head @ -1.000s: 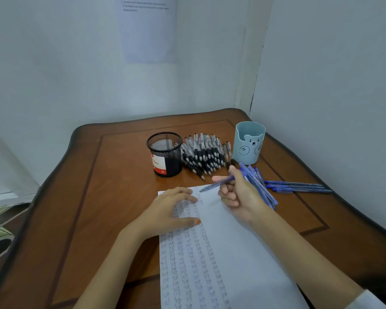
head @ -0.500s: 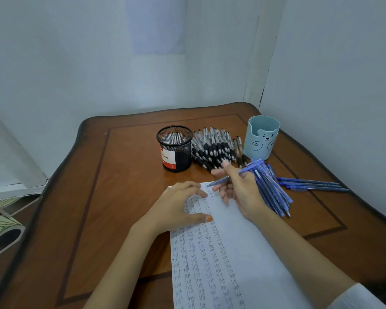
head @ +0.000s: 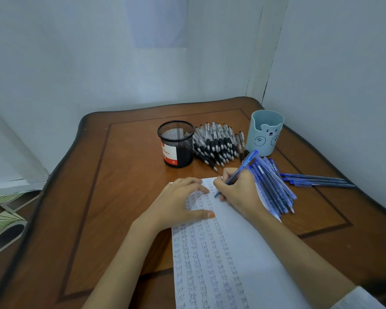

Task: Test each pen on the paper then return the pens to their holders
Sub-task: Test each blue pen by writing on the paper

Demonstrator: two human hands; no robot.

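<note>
Two hands are at work, with one sheet and two holders. The right hand [head: 239, 192] curls round a single blue pen [head: 243, 167] in a writing grip, its tip touching the paper [head: 243, 264] near the top edge. The left hand [head: 178, 204] lies flat with fingers spread, holding nothing, pressing on the sheet's upper left corner. A black mesh holder [head: 176, 143] and a pale-blue bear holder [head: 266, 132] stand at the back, with a heap of black pens [head: 216, 143] between them (too many and too overlapped to count). A fan of blue pens [head: 274, 188] lies just beside the right hand, overlapping the paper's right edge. A few more blue pens [head: 316, 181] lie apart, nearer the right wall.

The table [head: 98, 197] has a wavy, dark-trimmed edge and sits in a corner, walls close behind and to the right. Bare wood stretches left of the mesh holder and the sheet. The paper runs off the bottom of the view.

The tabletop is glossy brown wood with a thin dark inlaid line framing it. The mesh holder is round, with a red-and-white label. The bear holder is smooth, with a drawn face. The black pens have dark grips, the blue ones are slender, and the sheet carries several columns of the handwritten word "test"
</note>
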